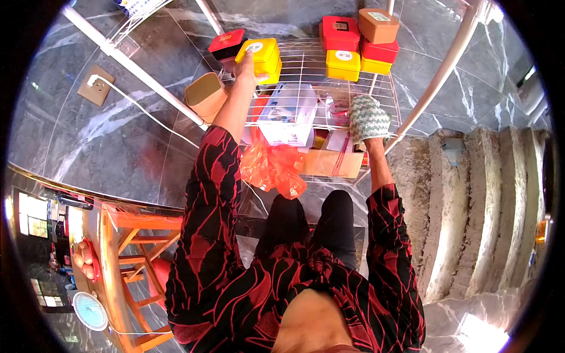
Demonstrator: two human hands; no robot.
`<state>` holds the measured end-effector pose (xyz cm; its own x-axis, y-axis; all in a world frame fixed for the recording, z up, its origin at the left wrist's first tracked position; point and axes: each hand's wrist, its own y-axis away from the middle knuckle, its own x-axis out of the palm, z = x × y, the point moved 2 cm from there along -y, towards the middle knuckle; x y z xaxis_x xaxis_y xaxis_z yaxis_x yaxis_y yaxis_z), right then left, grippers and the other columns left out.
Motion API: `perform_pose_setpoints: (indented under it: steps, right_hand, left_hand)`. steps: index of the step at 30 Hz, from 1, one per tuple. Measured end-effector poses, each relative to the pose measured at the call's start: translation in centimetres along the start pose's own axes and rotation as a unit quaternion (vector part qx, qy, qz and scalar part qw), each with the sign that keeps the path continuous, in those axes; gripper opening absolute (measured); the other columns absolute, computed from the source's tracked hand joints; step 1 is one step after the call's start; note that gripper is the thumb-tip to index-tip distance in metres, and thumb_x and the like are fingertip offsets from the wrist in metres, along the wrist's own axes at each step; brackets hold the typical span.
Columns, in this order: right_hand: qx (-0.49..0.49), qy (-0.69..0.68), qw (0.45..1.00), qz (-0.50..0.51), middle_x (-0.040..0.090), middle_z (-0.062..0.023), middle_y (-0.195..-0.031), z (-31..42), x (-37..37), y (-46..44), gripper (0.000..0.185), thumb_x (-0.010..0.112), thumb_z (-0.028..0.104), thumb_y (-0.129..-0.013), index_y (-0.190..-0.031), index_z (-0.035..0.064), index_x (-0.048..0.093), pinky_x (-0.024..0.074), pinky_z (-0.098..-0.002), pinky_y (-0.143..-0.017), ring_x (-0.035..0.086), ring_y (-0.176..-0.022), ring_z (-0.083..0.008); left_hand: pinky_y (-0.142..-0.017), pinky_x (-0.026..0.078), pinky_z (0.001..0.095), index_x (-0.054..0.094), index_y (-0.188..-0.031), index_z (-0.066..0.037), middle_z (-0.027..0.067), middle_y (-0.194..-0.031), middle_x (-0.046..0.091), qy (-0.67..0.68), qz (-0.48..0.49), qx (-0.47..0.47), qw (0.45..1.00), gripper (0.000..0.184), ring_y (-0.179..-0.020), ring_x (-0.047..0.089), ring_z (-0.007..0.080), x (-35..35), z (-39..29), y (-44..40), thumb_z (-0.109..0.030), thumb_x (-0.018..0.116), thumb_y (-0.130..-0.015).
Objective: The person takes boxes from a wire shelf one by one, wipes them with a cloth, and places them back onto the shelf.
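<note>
My left hand (244,67) is at the left side of the rack's top shelf, its fingers and thumb closed on the near side of a yellow box (266,53) with a round white label. My right hand is covered by a green-and-white knitted mitt (369,119), so its fingers are hidden. The mitt rests at the right front edge of the white wire shelf (303,67). Just left of my left hand is a red-and-black box (227,42). Beyond the mitt, at the back right, are a brown box (378,26), red boxes (340,33) and another yellow box (342,65).
A brown open container (206,94) stands by the rack's left post. Below are a clear plastic bin (288,112), an orange plastic bag (273,167) and a cardboard box (332,163). Concrete steps (465,212) lie right; a white cable (147,109) runs from a wall socket (96,84).
</note>
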<state>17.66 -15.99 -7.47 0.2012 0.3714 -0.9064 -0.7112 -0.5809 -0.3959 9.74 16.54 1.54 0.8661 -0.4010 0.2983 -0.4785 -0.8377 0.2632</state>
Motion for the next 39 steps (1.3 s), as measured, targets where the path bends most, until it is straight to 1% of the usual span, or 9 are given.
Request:
perform_pose_setpoints:
  steps: [4,10,11,14,27,29,33,37,39]
  right_hand:
    - [-0.010,-0.054,0.998,-0.036,0.062,-0.0109,-0.108,-0.1,-0.1,0.5,0.031,0.047,0.026,-0.084,-0.104,0.0107,0.063,0.0442,-0.0377,-0.088,0.057,-0.101,-0.0270]
    - [-0.022,-0.047,0.998,-0.038,0.063,-0.0087,-0.104,0.3,-0.8,0.6,0.030,0.044,0.022,-0.085,-0.105,0.0080,0.062,0.0455,-0.0333,-0.085,0.059,-0.098,-0.0221]
    - [-0.020,-0.152,0.983,-0.104,0.062,-0.0088,-0.106,-0.4,0.7,1.2,0.030,0.050,0.024,-0.084,-0.107,0.0089,0.061,0.0444,-0.0343,-0.088,0.058,-0.101,-0.0231]
    - [-0.035,-0.057,0.996,-0.050,0.060,-0.0108,-0.112,-0.2,0.3,1.2,0.045,0.065,0.037,-0.073,-0.110,0.0111,0.061,0.0410,-0.0375,-0.095,0.054,-0.108,-0.0276]
    - [-0.038,-0.039,0.998,-0.024,0.062,-0.0115,-0.106,-0.6,0.7,0.7,0.029,0.050,0.026,-0.081,-0.101,0.0087,0.063,0.0443,-0.0369,-0.086,0.057,-0.099,-0.0274]
    - [-0.030,-0.039,0.999,-0.007,0.062,-0.0115,-0.106,-0.3,0.5,0.7,0.029,0.050,0.026,-0.081,-0.101,0.0091,0.063,0.0443,-0.0370,-0.086,0.057,-0.099,-0.0274]
    - [-0.010,-0.045,0.999,0.010,0.062,-0.0116,-0.106,-0.4,0.8,0.3,0.030,0.050,0.026,-0.081,-0.102,0.0097,0.063,0.0443,-0.0371,-0.086,0.057,-0.099,-0.0273]
    - [-0.078,-0.015,0.990,-0.114,0.065,-0.0094,-0.087,0.7,-1.6,0.3,0.021,0.054,0.024,-0.074,-0.085,0.0113,0.066,0.0491,-0.0384,-0.070,0.062,-0.084,-0.0254]
    - [-0.047,0.061,0.996,-0.033,0.064,-0.0081,-0.080,1.6,-3.0,-0.1,0.017,0.055,0.024,-0.071,-0.077,0.0117,0.065,0.0490,-0.0391,-0.063,0.062,-0.078,-0.0251]
  left_hand:
    - [-0.084,0.037,0.0709,0.041,-0.129,-0.023,0.0098,-0.128,0.049,0.015,0.077,-0.121,0.990,0.064,-0.114,0.048,0.0388,-0.5,0.9,-1.7,-0.048,0.065,-0.075]
    - [-0.087,0.036,0.0687,0.038,-0.132,-0.017,0.0102,-0.128,0.049,0.015,0.066,-0.060,0.996,0.070,-0.107,0.054,0.0381,0.4,1.4,-3.2,-0.050,0.064,-0.077]
    - [-0.087,0.036,0.0687,0.038,-0.132,-0.017,0.0102,-0.128,0.049,0.017,0.067,-0.059,0.996,0.070,-0.107,0.054,0.0381,0.8,1.4,-3.7,-0.050,0.064,-0.077]
    - [-0.086,0.039,0.0657,0.039,-0.131,-0.014,0.0101,-0.127,0.050,0.019,0.011,-0.067,0.998,0.072,-0.105,0.055,0.0356,1.6,1.8,-5.9,-0.049,0.066,-0.075]
    - [-0.090,0.038,0.0614,0.041,-0.131,-0.016,0.0082,-0.132,0.044,0.042,0.003,-0.097,0.994,0.075,-0.115,0.046,0.0316,3.5,0.5,-7.9,-0.051,0.068,-0.071]
    - [-0.091,0.036,0.0646,0.040,-0.131,-0.021,0.0113,-0.131,0.044,0.037,-0.010,-0.092,0.995,0.072,-0.118,0.041,0.0421,3.5,0.7,-8.6,-0.054,0.064,-0.072]
    - [-0.091,0.035,0.0649,0.040,-0.131,-0.022,0.0108,-0.132,0.044,0.024,0.012,-0.075,0.997,0.071,-0.118,0.041,0.0414,3.6,0.7,-7.2,-0.056,0.062,-0.072]
    - [-0.090,0.034,0.0636,0.041,-0.132,-0.017,0.0072,-0.131,0.047,0.083,0.068,-0.039,0.993,0.074,-0.118,0.044,0.0319,3.2,1.6,-5.6,-0.053,0.066,-0.073]
    - [-0.094,0.036,0.0550,0.040,-0.133,-0.012,0.0096,-0.127,0.050,0.020,-0.038,0.001,0.999,0.076,-0.114,0.047,0.0322,3.7,1.8,-1.4,-0.049,0.069,-0.072]
